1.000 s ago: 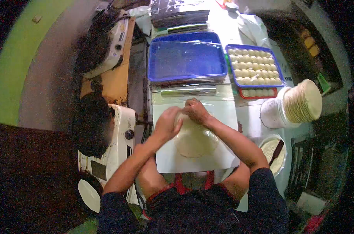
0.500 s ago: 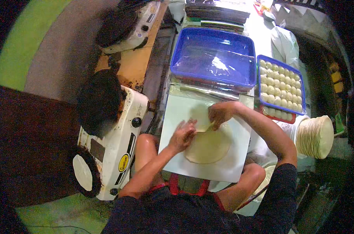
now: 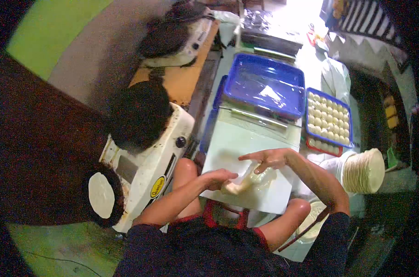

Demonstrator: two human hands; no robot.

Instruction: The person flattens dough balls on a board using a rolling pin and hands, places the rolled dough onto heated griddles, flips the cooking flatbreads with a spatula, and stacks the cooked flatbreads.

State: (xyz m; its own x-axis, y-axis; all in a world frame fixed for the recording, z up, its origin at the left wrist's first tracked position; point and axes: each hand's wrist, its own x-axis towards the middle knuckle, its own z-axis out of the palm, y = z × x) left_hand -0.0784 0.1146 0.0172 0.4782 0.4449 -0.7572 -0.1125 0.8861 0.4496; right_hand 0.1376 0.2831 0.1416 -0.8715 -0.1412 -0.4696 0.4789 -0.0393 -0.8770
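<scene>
A thin sheet of dough point(image 3: 239, 185), now bunched and folded, lies between my hands over the white board point(image 3: 232, 138). My left hand point(image 3: 220, 178) is closed on its left edge, fingers pinched together. On the dough's upper right side is my right hand point(image 3: 267, 160), its thumb and some fingers against the dough and the index finger stretched out to the left. A glossy patch shows on the board or dough beneath the right hand; which one I cannot tell.
Beyond the board is a blue tray point(image 3: 264, 85). Dough balls point(image 3: 328, 117) fill another tray at right, near a stack of flat rounds point(image 3: 364, 171) on a white tub. At left, a stove point(image 3: 161, 157) carries dark pans, one with a pale round point(image 3: 101, 195).
The dough, flat and round on the board before, is now lifted and gathered toward me. Both hands have moved nearer my body. The camera view has turned and shifted.
</scene>
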